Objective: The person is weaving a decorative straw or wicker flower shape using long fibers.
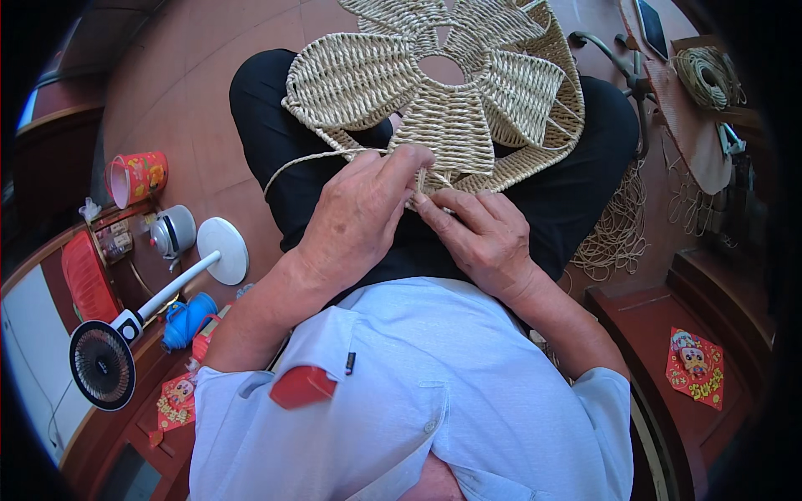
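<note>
A flower-shaped woven piece (446,125) of pale twisted straw cord rests across my lap, its petals joined around a round hole, with a braided rim along the right and near side. At its near edge my left hand (359,204) is closed, thumb and fingers pinching the cord. A loose strand of cord (311,156) runs out leftward from there over my dark trouser leg. My right hand (476,230) is closed against the same edge, its fingertips meeting the left ones around short cord ends (422,179). The exact crossing of the strands is partly hidden by the fingers.
A white pedestal fan (103,365) stands at the left, near a silver kettle (173,231), a blue jug (189,321) and a red patterned bucket (138,179). Tangled cord (616,225) lies on the floor at right, below a coiled bundle (706,78). A wheeled chair base (622,71) stands far right.
</note>
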`<state>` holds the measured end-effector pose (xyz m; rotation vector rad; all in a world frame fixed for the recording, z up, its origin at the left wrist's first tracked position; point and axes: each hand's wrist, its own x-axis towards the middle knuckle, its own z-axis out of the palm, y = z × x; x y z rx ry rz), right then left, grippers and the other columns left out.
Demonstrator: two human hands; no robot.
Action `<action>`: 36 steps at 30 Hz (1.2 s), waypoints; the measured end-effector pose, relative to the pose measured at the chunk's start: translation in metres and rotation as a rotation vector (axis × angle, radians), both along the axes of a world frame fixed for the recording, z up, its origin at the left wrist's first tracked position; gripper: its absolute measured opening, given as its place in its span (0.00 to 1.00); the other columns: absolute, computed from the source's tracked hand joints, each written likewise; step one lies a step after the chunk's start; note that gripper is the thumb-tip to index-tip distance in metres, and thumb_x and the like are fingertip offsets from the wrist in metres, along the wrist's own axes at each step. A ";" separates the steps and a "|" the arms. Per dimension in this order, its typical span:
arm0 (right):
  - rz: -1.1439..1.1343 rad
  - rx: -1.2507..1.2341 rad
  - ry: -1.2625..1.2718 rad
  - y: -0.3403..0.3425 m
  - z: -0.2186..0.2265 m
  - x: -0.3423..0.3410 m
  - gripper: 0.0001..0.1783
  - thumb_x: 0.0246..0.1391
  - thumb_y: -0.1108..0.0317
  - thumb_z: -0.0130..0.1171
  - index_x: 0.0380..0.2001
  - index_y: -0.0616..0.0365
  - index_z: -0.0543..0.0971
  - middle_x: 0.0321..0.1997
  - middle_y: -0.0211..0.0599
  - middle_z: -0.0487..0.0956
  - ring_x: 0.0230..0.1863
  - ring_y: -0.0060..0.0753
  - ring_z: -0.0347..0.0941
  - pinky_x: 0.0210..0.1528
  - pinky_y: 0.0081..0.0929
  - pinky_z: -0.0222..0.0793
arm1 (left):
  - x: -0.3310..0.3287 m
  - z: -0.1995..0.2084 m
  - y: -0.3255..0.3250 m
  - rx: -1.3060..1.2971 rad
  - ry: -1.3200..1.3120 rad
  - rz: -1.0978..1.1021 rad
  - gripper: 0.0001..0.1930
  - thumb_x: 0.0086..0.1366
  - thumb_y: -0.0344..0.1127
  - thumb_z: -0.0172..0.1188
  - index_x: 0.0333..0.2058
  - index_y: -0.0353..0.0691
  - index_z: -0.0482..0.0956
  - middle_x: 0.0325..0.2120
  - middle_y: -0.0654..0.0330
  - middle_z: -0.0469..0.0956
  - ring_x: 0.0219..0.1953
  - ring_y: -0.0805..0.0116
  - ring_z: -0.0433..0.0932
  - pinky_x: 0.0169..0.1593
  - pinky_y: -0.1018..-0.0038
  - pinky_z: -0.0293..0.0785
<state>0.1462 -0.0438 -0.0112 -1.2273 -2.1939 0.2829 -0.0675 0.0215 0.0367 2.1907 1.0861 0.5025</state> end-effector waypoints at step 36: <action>-0.061 -0.036 -0.017 0.005 0.005 -0.007 0.19 0.56 0.62 0.75 0.52 0.42 0.89 0.47 0.20 0.84 0.44 0.24 0.81 0.48 0.33 0.70 | -0.078 0.019 -0.003 -0.524 -0.364 0.125 0.20 0.84 0.46 0.57 0.32 0.38 0.77 0.38 0.59 0.79 0.43 0.72 0.75 0.49 0.73 0.70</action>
